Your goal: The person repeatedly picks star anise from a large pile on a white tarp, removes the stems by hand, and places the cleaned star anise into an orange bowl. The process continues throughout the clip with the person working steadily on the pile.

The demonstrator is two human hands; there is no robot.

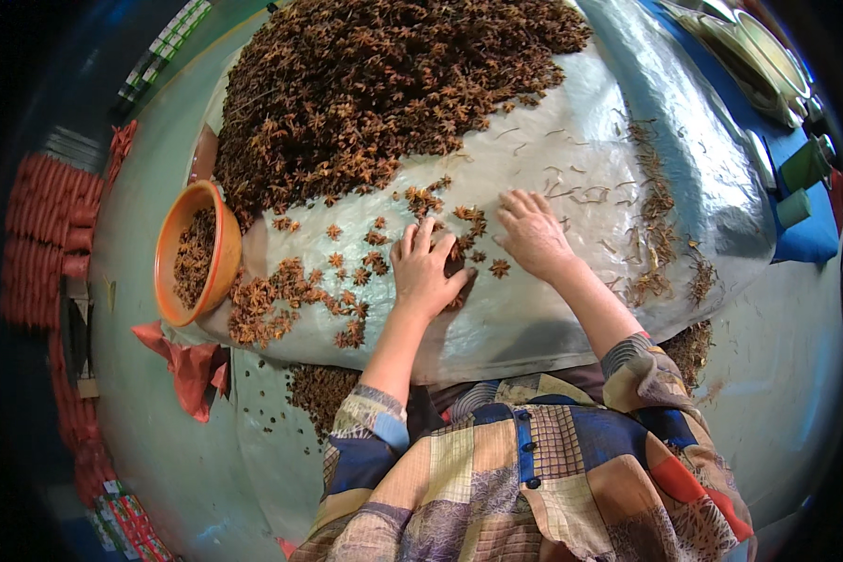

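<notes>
My left hand (425,270) is over the white plastic sheet (534,330), its fingers bent and spread among loose star anise pods (471,225). Its palm is hidden, but I see nothing gripped between the fingers. To its right, my right hand (534,235) reaches low above the sheet with fingers apart, near a single star anise (499,268). More pods are scattered left of my left hand, thickening into a small heap (263,302). Beyond both hands rises a large pile of dried star anise (386,84).
An orange plastic basin (228,260) partly filled with brown pieces tilts at the left edge. Thin stems (653,204) lie in a strip on the right. Stacked red sacks (49,239) stand far left. A blue surface (804,232) holds a green container (806,165) at right.
</notes>
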